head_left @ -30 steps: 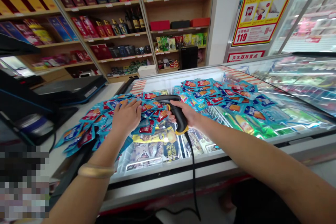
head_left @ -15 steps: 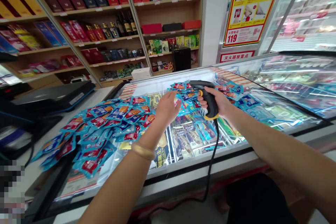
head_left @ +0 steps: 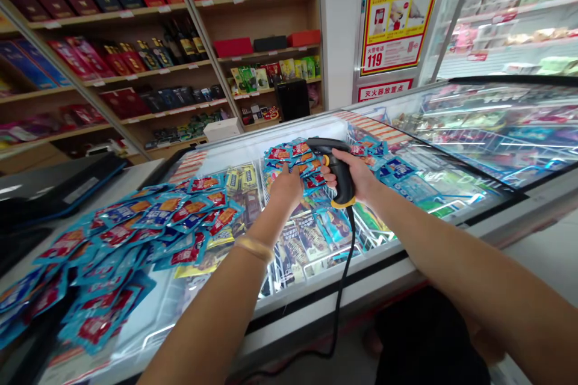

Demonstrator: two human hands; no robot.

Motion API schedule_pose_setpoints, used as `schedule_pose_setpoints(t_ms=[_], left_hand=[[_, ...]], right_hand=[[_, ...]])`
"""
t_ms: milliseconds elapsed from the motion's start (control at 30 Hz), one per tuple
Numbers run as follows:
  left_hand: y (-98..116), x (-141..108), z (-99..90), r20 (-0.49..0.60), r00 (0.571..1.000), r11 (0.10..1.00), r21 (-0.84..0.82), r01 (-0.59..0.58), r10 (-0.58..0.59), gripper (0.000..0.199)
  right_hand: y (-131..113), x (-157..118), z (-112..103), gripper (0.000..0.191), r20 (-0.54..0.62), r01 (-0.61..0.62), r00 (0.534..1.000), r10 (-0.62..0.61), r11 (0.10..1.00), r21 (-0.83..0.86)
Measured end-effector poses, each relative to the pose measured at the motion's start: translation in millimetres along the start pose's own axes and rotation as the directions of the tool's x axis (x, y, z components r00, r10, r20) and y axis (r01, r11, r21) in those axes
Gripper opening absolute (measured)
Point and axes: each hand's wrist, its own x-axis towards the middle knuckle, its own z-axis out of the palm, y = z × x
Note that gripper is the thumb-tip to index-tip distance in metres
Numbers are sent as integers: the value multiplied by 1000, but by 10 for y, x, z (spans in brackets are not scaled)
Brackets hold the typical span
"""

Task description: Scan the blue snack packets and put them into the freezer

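Observation:
My right hand (head_left: 354, 177) is wrapped round the grip of a black and yellow handheld scanner (head_left: 339, 174), whose cord hangs down over the freezer's front edge. Just left of it, my left hand (head_left: 286, 187) reaches to a pile of small blue and red packets (head_left: 300, 153) on the freezer glass. Its fingertips meet the packets, but whether they grip one is too small to tell. A larger heap of the same packets (head_left: 153, 216) spreads over the glass and counter at the left. Wrapped goods (head_left: 311, 237) show inside the freezer.
Behind the freezer (head_left: 370, 264) stand shelves (head_left: 253, 0) of boxes and bottles. A white box (head_left: 223, 129) sits beyond its back edge. Black equipment (head_left: 58, 183) rests on the left counter. A red and yellow poster (head_left: 400, 12) hangs at the back.
The view has swung to the right, so the scene sits further left. My left hand has moved in to the packets near the scanner, its fingers now drawn closer together.

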Motion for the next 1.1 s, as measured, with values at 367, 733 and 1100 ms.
schedule_pose_setpoints(t_ms=[367,733,1100], left_hand=[[-181,-378,-98,29,985,985,40,-169,168,38],[-423,-374,0,-248,941,809,-586,42,-229,25],[-410,-351,59,58,903,-7,-998,61,-426,24]], right_hand=[[24,-22,-17,20,-6,-6,1000,6,999,-37],[43,-41,-27,21,11,33,999,-32,993,-117],[172,-131,131,22,108,-114,984,143,965,-238]])
